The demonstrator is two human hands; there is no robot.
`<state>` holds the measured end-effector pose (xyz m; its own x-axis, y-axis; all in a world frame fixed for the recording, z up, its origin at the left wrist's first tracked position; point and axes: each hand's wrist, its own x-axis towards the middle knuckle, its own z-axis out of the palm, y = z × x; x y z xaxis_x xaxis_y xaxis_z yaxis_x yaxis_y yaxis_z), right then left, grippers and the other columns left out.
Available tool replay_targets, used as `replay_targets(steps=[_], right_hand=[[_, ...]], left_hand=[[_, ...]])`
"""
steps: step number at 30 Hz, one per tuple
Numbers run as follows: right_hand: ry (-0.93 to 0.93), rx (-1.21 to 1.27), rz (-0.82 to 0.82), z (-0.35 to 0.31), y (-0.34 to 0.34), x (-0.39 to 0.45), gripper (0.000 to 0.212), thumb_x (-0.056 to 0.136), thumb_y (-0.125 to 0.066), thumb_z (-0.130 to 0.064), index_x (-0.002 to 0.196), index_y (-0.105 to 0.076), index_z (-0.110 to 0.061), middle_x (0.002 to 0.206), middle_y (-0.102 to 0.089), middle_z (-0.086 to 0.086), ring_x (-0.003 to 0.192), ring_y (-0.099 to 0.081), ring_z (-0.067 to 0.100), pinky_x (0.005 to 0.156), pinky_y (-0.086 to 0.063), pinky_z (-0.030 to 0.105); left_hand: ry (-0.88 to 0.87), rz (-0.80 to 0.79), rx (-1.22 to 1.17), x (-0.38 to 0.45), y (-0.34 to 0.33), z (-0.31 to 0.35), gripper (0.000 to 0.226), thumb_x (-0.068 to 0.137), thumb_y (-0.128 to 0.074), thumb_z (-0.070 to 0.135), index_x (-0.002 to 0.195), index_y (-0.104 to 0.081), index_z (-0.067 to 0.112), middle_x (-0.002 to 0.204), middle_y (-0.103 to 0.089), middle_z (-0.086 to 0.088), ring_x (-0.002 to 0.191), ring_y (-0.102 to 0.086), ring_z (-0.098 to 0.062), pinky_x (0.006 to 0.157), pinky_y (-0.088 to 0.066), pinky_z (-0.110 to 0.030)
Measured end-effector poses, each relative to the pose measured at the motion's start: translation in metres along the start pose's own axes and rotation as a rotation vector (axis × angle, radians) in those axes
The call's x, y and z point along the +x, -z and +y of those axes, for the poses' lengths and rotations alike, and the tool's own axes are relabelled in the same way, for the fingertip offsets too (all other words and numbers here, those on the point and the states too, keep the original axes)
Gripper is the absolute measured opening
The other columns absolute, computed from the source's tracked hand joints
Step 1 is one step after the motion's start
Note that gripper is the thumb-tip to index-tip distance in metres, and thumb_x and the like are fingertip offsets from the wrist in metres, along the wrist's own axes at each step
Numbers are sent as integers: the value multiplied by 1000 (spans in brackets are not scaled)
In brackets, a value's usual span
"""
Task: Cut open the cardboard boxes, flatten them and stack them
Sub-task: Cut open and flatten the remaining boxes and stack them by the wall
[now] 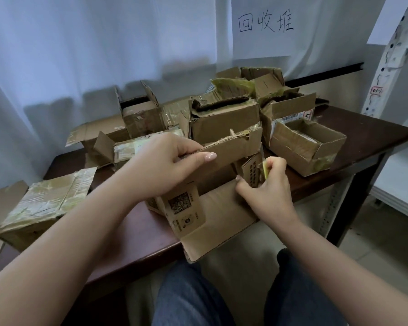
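Note:
An opened brown cardboard box (224, 208) lies at the near edge of the dark table (372, 137), one flap hanging over the edge. My left hand (165, 165) pinches its upright back flap near the top. My right hand (269, 189) grips a small yellow-handled cutter (264, 168), its blade pointing up at the box's right corner. A flap printed with a QR code sticks out below my left hand.
Several opened, taped boxes (224, 118) crowd the back of the table. A taped box (45, 203) lies at the left edge. White curtain and a paper sign (264, 27) hang behind. A white metal rack (386, 74) stands at the right. My legs are under the table.

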<state>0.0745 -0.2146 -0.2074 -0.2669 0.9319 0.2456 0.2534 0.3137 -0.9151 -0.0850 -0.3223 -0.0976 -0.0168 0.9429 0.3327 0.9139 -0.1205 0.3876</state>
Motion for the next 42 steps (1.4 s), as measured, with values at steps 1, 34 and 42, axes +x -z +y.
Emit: replay_targets(steps=[1, 34, 42], right_hand=[[5, 33, -28, 1, 2, 0, 46, 76, -74, -31, 102, -37, -22, 90, -51, -8, 82, -54, 8, 68, -50, 30], [262, 249, -21, 3, 16, 26, 23, 82, -69, -8, 82, -59, -29, 80, -62, -13, 79, -59, 7, 69, -51, 28], [227, 253, 23, 4, 11, 23, 16, 84, -66, -10, 85, -57, -22, 81, -59, -9, 78, -57, 7, 71, -52, 34]], left_hand=[[-11, -31, -4, 1, 4, -1, 41, 96, -55, 44, 61, -58, 24, 53, -45, -3, 50, -41, -14, 52, -37, -31], [142, 786, 12, -32, -79, -58, 79, 75, -82, 31, 141, -39, 21, 134, -40, -11, 128, -37, -17, 111, -30, -25], [297, 607, 203, -27, -92, -58, 111, 70, -76, 18, 147, 1, 43, 140, -28, -18, 129, -27, -33, 96, -37, -37]])
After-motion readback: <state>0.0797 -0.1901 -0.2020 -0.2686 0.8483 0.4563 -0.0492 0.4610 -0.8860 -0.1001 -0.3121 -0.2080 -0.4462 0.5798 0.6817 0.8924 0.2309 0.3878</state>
